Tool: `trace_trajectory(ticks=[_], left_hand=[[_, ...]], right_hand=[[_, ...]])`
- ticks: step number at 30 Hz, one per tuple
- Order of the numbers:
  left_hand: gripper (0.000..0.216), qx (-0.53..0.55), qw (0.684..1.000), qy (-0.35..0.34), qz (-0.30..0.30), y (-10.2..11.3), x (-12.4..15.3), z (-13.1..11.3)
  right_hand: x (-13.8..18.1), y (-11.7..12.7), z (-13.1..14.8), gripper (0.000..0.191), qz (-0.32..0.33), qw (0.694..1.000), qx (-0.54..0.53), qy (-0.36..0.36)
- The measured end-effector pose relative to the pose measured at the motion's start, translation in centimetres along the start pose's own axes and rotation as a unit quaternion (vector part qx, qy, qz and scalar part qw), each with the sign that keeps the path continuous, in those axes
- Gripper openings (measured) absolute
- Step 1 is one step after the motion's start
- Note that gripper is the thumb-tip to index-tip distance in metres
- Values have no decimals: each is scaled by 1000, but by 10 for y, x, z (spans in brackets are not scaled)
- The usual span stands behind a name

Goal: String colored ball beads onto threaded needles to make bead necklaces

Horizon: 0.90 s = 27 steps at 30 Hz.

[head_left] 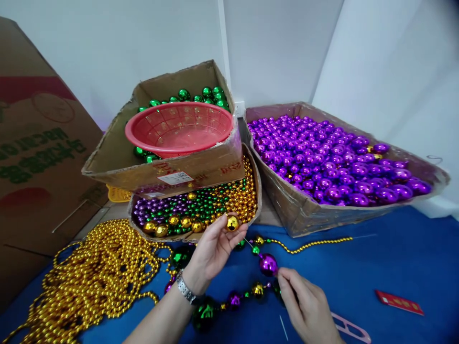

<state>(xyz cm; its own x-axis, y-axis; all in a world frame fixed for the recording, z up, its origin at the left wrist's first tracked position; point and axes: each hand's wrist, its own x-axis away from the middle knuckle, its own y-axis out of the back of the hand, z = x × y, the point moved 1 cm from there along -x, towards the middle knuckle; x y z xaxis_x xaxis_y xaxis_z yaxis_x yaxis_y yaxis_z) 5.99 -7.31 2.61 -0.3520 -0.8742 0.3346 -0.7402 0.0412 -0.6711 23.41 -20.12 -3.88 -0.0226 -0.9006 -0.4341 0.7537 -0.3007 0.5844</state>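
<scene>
Between the fingertips of my left hand is a shiny gold bead, held just over the front edge of a box of small mixed beads. A thin strand runs from near it down to a small green bead and a larger purple bead. My right hand is closed, thumb and finger pinched at the lower side of the purple bead. Below, a string of gold, purple and green beads curves across the blue table, ending near a big dark green bead.
A heap of gold bead chain lies left. Behind stand a carton with green balls and a red basket, and a carton of purple balls. A red packet, a pink-handled tool and a short gold strand lie right.
</scene>
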Motion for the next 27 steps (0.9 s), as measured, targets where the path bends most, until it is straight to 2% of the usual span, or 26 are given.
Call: trace_trajectory(ticks=[10,17,22,25,27], left_hand=[[18,13,1000,-3,-8,-2,5,5],[18,-64,996,-27,60,-6,15,21],[21,-87,994,-22,55,-2,18,26],[25,-132,989,-60,40,-1,19,26],[27,-159,983,-83,26,0,20,26]], right_hand=[[0,-2,-1,14,1,1000,-1,0],[0,-6,-6,16,-24,999,32,3],[-1,-4,-4,18,-16,998,56,13],[-1,-3,-3,17,-14,998,56,10],[-1,-4,-1,17,-17,999,35,-17]])
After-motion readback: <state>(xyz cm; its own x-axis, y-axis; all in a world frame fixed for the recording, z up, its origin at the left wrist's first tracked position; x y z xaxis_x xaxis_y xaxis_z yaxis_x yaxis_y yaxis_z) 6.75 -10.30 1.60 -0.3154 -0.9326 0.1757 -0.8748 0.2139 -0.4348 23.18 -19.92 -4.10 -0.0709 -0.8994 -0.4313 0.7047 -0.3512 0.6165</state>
